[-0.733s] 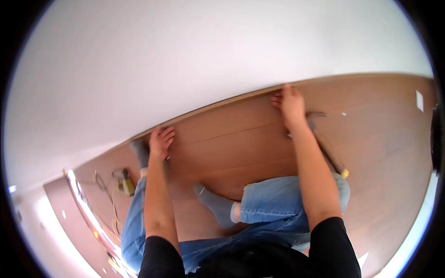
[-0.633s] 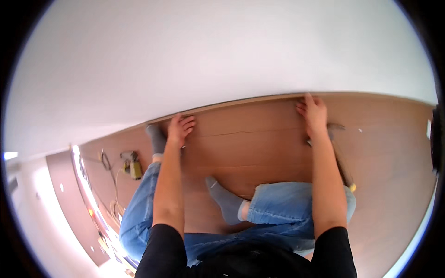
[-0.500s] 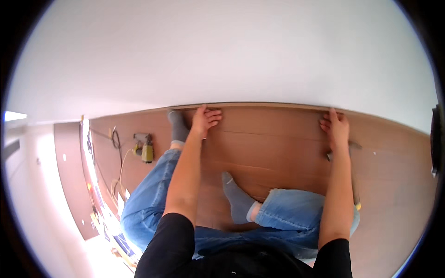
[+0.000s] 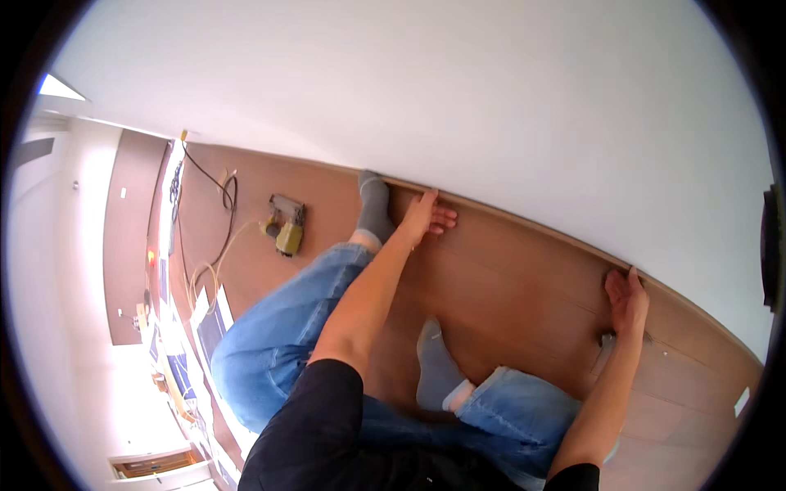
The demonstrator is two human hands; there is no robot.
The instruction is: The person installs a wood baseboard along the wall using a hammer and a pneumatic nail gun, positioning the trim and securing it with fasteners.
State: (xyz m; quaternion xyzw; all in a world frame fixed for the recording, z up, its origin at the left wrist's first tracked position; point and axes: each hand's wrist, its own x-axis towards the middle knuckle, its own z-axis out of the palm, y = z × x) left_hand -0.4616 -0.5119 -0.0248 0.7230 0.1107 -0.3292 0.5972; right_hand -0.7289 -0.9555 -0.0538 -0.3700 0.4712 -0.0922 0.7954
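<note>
A thin brown skirting strip runs along the foot of the white wall, where it meets the brown plank floor. At its left part, my left hand touches the strip with a fingertip, the other fingers loosely spread over the floor. Farther right, my right hand has a fingertip against the same strip, fingers apart and palm hollow. Neither hand wraps round anything. Partly hidden by my right forearm lies a hammer, its head showing beside the wrist. My left foot in a grey sock rests by the strip.
A green and grey nail gun lies on the floor to the left, with a pale hose trailing from it. A black cable loops behind it. Bright sheets and other items line the left side. A small white piece lies far right.
The view has turned, so the wall line now slopes down to the right. Both hands stay at the strip, the right hand's fingers now more opened. The nail gun appears unmoved on the floor.
</note>
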